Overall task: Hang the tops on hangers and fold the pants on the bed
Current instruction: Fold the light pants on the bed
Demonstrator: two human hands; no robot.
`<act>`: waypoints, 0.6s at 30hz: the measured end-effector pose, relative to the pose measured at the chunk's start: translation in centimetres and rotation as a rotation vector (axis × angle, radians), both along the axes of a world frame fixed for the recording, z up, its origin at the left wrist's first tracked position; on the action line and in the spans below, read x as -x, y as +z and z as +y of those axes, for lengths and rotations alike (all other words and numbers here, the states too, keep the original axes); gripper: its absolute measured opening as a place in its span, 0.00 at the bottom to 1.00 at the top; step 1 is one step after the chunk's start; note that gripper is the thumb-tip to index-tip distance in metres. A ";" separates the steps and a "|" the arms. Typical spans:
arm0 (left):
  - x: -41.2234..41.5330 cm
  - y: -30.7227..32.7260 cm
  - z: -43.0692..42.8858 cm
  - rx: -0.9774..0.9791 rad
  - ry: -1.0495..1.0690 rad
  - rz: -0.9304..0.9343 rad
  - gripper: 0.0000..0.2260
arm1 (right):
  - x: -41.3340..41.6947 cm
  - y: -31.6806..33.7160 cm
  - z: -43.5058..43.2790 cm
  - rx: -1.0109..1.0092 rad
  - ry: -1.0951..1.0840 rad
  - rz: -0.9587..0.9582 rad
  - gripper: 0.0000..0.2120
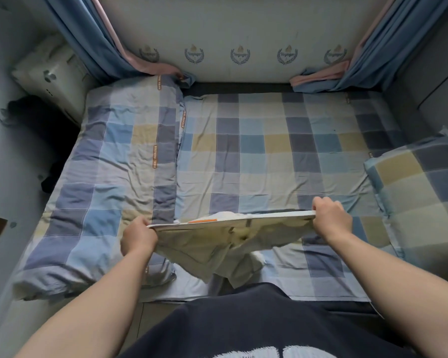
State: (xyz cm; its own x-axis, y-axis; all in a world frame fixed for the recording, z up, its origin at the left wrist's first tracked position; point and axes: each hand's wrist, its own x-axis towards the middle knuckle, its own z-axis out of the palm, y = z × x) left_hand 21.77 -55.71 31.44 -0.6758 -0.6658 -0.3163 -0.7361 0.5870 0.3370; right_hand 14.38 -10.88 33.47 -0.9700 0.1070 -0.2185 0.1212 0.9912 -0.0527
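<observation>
Pants stretched over the bed, both hands on the waistband

Far left: pale printed cushion [52, 76] against the wall, with a blue curtain [88, 34] bunched in the back corner beside it. A checked quilt [114, 164] lies folded along the left side of the bed [269, 151], on a sheet of the same check.

Left hand [137, 237]: fingers curled round the left end of the waistband, gripping the cloth, back of the hand up.

Beige pants [204, 244] hang between the two hands, above the near edge of the bed. The waistband is pulled straight, its right end slightly higher than the left. An orange strip [202, 221] shows inside the waistband, left of centre. The legs droop below in a crumpled bunch, and the lowest folds hang just in front of the person's dark top [256, 319]. Can't tell if they touch the sheet.

Right hand [331, 218]: fist closed on the right end of the waistband, knuckles up.

Further right: checked pillow [419, 192] at the bed's right edge, well apart from the pants. Second blue curtain [388, 47] in the back-right corner.
</observation>
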 end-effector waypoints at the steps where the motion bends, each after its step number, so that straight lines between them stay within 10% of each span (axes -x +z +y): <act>1: -0.5 -0.4 -0.9 -0.002 0.029 -0.015 0.08 | 0.0 -0.1 0.9 0.002 -0.015 0.001 0.09; 8: -2.6 -2.9 -2.4 -0.171 0.390 0.039 0.07 | 0.2 -1.0 2.0 0.127 -0.225 -0.033 0.11; 18: -2.4 -4.5 -2.4 -0.889 0.833 0.057 0.13 | -1.1 -2.2 1.2 0.558 -0.519 -0.038 0.22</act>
